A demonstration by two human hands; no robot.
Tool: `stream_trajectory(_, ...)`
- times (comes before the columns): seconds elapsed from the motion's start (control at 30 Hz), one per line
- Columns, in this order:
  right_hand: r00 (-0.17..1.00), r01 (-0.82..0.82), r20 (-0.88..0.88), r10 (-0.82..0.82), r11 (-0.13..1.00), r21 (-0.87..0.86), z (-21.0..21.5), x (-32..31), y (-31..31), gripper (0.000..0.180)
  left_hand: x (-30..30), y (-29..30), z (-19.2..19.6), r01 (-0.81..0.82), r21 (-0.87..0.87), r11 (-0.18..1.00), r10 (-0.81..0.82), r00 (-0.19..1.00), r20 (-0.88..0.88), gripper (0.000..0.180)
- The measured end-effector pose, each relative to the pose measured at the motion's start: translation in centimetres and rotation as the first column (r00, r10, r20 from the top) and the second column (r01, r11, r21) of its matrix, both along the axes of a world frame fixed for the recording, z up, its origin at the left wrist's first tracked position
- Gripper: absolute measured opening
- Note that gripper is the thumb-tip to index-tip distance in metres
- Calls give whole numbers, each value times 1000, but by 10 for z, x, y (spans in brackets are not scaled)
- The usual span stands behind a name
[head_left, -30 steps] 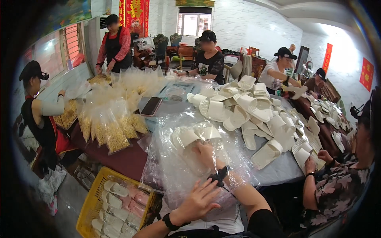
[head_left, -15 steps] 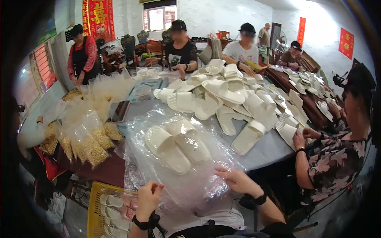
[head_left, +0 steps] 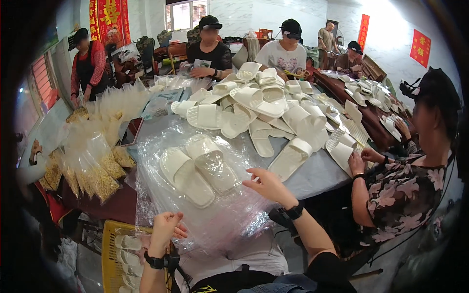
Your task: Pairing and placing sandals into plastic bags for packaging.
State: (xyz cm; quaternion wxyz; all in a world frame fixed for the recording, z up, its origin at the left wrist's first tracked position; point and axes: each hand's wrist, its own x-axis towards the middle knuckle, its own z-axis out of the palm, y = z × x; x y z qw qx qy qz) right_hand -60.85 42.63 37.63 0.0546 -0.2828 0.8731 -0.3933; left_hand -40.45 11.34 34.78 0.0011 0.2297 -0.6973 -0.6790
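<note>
A pair of white slippers (head_left: 187, 184) lies side by side on the table in front of me, toes pointing away. They are inside or under clear plastic; which of the two, I cannot tell. Below them, a stack of clear plastic bags (head_left: 220, 229) spreads to the table's near edge and over my lap. My left hand (head_left: 167, 229) hovers at the near left of this plastic, fingers loosely bent and apart, holding nothing visible. Just right of the slippers, my right hand (head_left: 266, 187) is raised over the plastic with its fingers spread and nothing in them.
A large heap of loose white slippers (head_left: 259, 105) covers the table beyond. Bags of small yellowish pieces (head_left: 100, 176) crowd the left side, near a dark tablet-like device (head_left: 131, 132). A yellow basket (head_left: 110, 259) with slippers stands low at left. Co-workers sit around; one person (head_left: 405, 190) is close at right.
My right hand has risen from the plastic's near edge to beside the slippers, its fingers spreading. My left hand's fingers have loosened from a pinch. The whole view has shifted slightly.
</note>
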Motion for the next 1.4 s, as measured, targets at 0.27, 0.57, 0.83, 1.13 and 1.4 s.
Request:
stream_trajectory(0.27,998,30,-66,-24,996,88,-12,-4,-11,60,-3,2,-6,-16,11,1000,16,999,50,24)
stream_trajectory(0.57,997,-36,60,44,992,-120,-18,-21,0,35,10,4,23,-16,181,983,39,991,-128,8)
stream_trajectory(0.83,878,-25,445,174,947,-321,2,-12,1,20,1,44,14,-13,783,622,197,970,-140,19)
stream_trajectory(1.13,813,-73,524,256,936,-344,19,0,-3,51,8,30,-10,138,633,762,71,953,-294,74)
stream_trajectory(1.4,601,-125,597,531,800,-587,35,-5,2,106,17,25,34,164,546,821,108,896,-430,88)
